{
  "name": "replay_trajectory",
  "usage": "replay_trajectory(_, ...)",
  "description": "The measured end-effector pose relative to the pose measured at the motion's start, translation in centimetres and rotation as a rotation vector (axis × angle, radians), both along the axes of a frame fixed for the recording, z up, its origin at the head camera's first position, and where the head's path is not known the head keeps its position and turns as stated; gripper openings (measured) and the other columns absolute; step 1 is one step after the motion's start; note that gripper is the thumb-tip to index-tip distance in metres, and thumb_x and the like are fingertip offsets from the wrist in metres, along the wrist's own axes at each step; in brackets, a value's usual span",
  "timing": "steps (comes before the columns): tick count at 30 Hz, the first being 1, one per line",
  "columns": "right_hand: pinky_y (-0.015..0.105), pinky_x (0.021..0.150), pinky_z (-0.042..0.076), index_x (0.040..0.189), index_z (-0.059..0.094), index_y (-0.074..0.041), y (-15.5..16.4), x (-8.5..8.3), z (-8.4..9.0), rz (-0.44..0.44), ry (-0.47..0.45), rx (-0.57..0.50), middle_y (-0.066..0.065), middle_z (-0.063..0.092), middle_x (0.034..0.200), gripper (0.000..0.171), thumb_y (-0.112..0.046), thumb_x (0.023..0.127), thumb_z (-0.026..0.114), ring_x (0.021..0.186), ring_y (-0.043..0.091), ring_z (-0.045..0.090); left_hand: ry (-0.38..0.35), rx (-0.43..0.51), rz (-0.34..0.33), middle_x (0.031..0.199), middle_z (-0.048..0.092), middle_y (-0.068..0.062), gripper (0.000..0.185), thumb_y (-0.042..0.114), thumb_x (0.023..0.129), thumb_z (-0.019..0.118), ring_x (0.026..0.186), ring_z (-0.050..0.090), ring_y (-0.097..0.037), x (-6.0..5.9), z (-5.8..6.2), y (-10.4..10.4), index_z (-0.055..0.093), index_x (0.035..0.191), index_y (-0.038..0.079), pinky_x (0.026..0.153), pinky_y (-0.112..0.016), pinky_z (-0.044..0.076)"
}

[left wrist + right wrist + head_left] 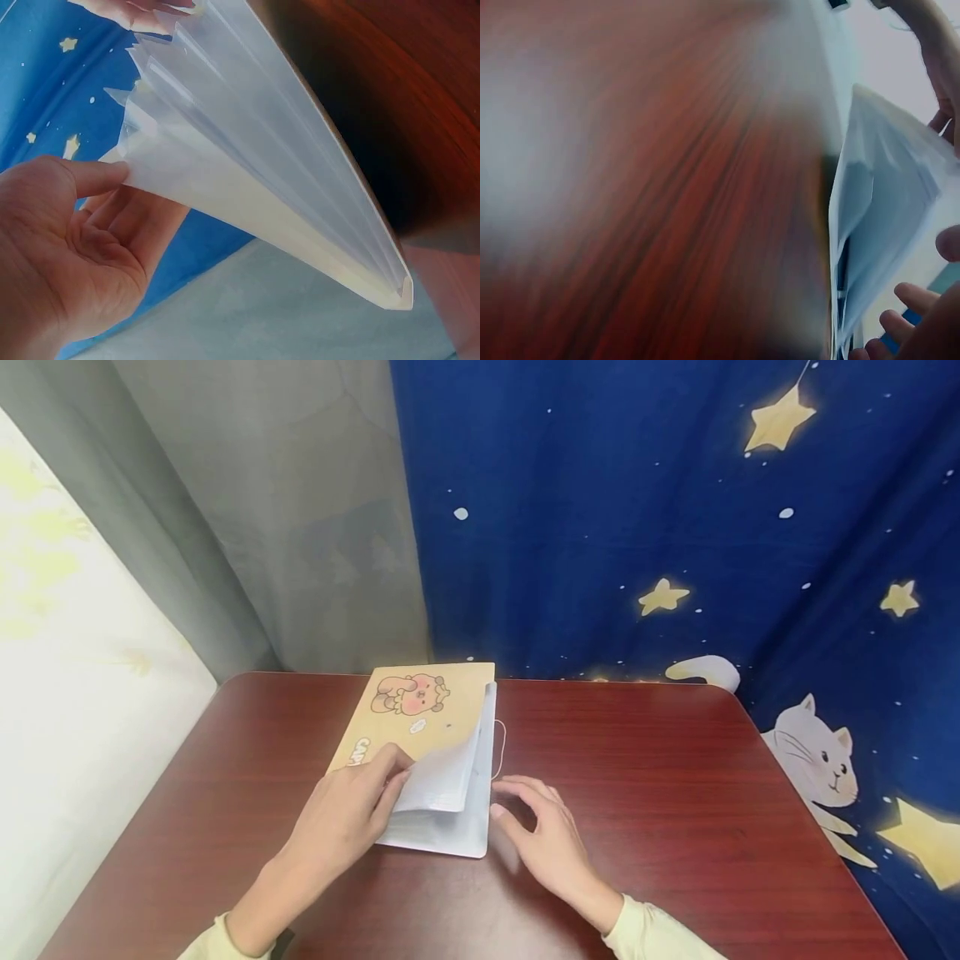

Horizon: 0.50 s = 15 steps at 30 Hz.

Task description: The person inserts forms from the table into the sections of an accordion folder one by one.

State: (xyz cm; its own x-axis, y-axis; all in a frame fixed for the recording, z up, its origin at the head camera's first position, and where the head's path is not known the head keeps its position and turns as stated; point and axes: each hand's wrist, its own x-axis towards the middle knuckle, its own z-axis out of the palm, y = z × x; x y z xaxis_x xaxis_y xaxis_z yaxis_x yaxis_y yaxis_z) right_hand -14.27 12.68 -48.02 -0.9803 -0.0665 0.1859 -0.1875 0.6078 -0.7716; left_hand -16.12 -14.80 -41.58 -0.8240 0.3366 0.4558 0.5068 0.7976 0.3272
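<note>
Red-brown table [675,793], yellow cartoon-cover folder [420,718], clear sleeves fanned

A home corner, likely a child's room or study nook. A small reddish wooden table [637,760] stands against a dark blue hanging cloth [600,527] printed with yellow stars and a white cat, with a grey curtain [300,527] beside it.

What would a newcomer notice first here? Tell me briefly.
The yellow cartoon-cover folder at the middle of the red-brown table, its clear sleeves fanned up by the left hand. The right hand lies open beside its edge. Behind hangs a blue star-and-cat cloth.
</note>
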Motion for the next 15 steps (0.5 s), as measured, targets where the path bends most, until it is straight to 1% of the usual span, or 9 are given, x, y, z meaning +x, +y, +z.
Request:
replay_trajectory(2, 0.052, 0.113, 0.046, 0.133, 0.073, -0.025, 0.8, 0.0, -0.1, 0.02, 0.052, 0.066, -0.008, 0.067, 0.143, 0.038, -0.035, 0.097, 0.077, 0.139, 0.019, 0.057, -0.007, -0.012, -0.025, 0.064, 0.041, 0.018, 0.014, 0.016, 0.1, 0.073, 0.057, 0.037, -0.001, 0.0, 0.0, 0.1, 0.063, 0.105, 0.024, 0.055, -0.021, 0.034)
replay_trajectory(4, 0.055, 0.115, 0.044, 0.135, 0.071, -0.024, 1.5, 0.0, -0.3, 0.032, 0.097, 0.12, -0.004, 0.065, 0.147, 0.042, -0.034, 0.096, 0.078, 0.142, 0.023, 0.055, -0.009, -0.027, -0.053, 0.066, 0.044, 0.02, 0.014, 0.016, 0.099, 0.073, 0.058, 0.039, 0.0, 0.0, -0.1, 0.2, 0.064, 0.106, 0.024, 0.056, -0.02, 0.036)
replay_trajectory(6, 0.058, 0.114, 0.043, 0.136, 0.071, -0.024, 1.9, 0.0, -0.5, 0.04, 0.13, 0.158, -0.002, 0.064, 0.149, 0.043, -0.032, 0.095, 0.08, 0.144, 0.025, 0.054, -0.006, -0.046, -0.079, 0.067, 0.048, 0.021, 0.014, 0.016, 0.099, 0.074, 0.06, 0.042, 0.001, -0.1, -0.2, 0.3, 0.064, 0.107, 0.024, 0.058, -0.02, 0.038)
replay_trajectory(10, 0.061, 0.109, 0.044, 0.136, 0.071, -0.025, 2.5, 0.3, -0.8, 0.069, 0.175, 0.246, 0.003, 0.061, 0.152, 0.045, -0.032, 0.093, 0.081, 0.145, 0.03, 0.052, 0.001, -0.077, -0.107, 0.07, 0.055, 0.022, 0.014, 0.018, 0.099, 0.075, 0.063, 0.044, 0.001, -0.1, -0.4, 0.4, 0.066, 0.107, 0.025, 0.06, -0.02, 0.041)
replay_trajectory(13, 0.061, 0.105, 0.043, 0.136, 0.07, -0.025, 2.8, 0.6, -0.9, 0.094, 0.186, 0.299, 0.006, 0.059, 0.154, 0.046, -0.033, 0.092, 0.081, 0.146, 0.035, 0.05, -0.021, -0.092, -0.117, 0.072, 0.059, 0.021, 0.013, 0.019, 0.099, 0.075, 0.063, 0.045, 0.001, 0.0, -0.5, 0.5, 0.067, 0.106, 0.026, 0.059, -0.02, 0.04)
replay_trajectory(15, 0.06, 0.105, 0.042, 0.137, 0.07, -0.026, 3.0, 0.8, -1.0, 0.1, 0.182, 0.315, 0.007, 0.058, 0.155, 0.047, -0.033, 0.092, 0.08, 0.146, 0.036, 0.049, -0.046, -0.097, -0.123, 0.074, 0.061, 0.02, 0.013, 0.019, 0.098, 0.076, 0.063, 0.045, 0.002, 0.1, -0.6, 0.6, 0.067, 0.106, 0.026, 0.059, -0.02, 0.04)
